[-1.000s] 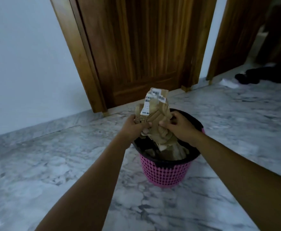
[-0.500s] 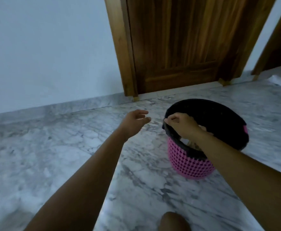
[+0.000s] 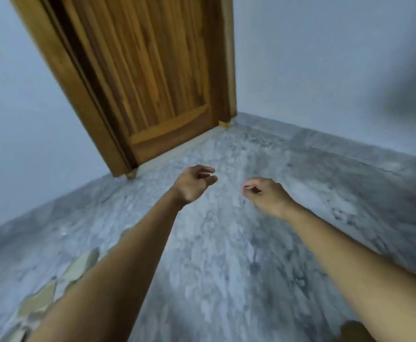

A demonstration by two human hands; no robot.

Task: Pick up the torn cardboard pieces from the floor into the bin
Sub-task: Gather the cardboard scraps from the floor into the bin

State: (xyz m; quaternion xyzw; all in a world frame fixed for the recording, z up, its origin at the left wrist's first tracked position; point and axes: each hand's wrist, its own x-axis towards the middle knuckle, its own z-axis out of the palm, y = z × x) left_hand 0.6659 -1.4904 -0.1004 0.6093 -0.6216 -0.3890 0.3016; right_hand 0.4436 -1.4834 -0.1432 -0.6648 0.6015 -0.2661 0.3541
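Left grip (image 3: pixel 192 185) and right grip (image 3: pixel 266 193) out over the marble floor (image 3: pixel 214 255), apart, fingers loosely curled, nothing in either. Torn cardboard pieces (image 3: pixel 39 296) flat on the floor at lower left, partly hidden behind the left forearm, well apart from both. Beyond, a wooden door (image 3: pixel 152 82).

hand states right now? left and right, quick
Left hand: open, fingers loosely curled, holding nothing.
Right hand: open, fingers loosely curled, holding nothing.
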